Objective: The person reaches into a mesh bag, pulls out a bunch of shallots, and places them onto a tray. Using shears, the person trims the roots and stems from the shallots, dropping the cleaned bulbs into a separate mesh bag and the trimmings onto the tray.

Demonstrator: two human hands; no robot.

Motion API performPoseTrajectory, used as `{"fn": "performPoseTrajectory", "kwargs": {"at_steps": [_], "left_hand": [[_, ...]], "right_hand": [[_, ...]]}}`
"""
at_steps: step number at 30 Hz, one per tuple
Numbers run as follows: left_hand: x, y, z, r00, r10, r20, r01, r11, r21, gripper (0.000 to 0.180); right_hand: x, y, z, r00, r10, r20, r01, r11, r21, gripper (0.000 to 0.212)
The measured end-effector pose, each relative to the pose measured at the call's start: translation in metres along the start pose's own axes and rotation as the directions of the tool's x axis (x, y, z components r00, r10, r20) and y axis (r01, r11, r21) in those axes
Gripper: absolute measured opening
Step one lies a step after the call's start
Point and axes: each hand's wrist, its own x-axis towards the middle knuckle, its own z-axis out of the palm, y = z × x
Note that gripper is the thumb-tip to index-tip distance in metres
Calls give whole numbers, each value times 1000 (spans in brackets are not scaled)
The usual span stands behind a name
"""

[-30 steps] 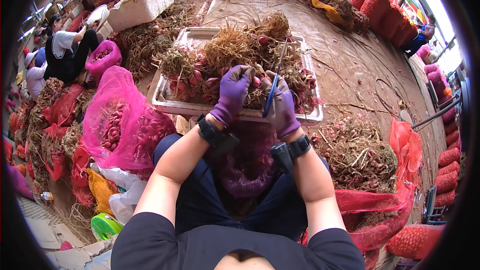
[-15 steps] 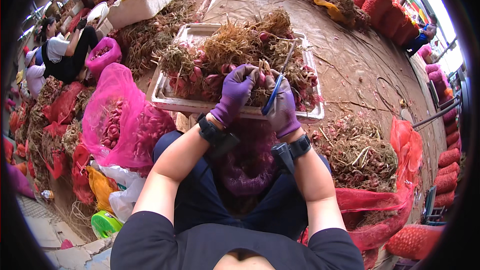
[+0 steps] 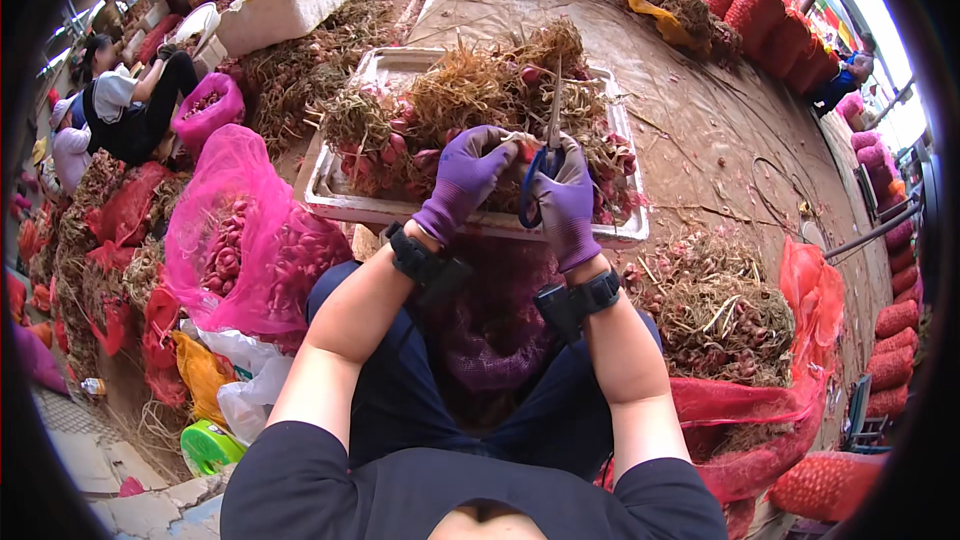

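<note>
2 gloved hands (image 3: 468,180) (image 3: 565,198) angle inward, close together, by the tray (image 3: 386,66).

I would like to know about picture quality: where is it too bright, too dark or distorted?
Head view: the bright background at upper right is washed out; head view: the purple mesh bag near the centre lies in deep shadow; head view: the fisheye lens curves the row of red sacks at right; head view: left hand and right hand look fairly sharp.

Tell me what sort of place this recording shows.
Likely a produce-handling yard or shed: a white tray heaped with reddish bulbs, a pink mesh bag holding more, and a row of red sacks.
</note>
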Motion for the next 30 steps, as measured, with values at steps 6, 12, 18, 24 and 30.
{"fn": "performPoseTrajectory", "kwargs": {"at_steps": [6,12,18,24,30], "left_hand": [[0,-4,-1,994,28,-107,2,962,275,14],[0,-2,-2,985,-94,-144,81,992,-92,12],[0,-14,-7,977,-81,-199,52,988,-146,14],[1,6,4,998,26,57,-26,1000,-2,23],[1,0,-1,991,-60,119,55,997,47,30]], "right_hand": [[-1,-8,8,986,-168,-7,167,982,-82,42],[16,-9,-21,961,-14,-277,-64,960,-272,28],[10,-4,-1,995,25,94,-35,994,104,32],[8,-4,-8,998,63,-17,-61,993,98,40],[4,-6,-4,998,-44,-40,42,998,-54,43]]}}
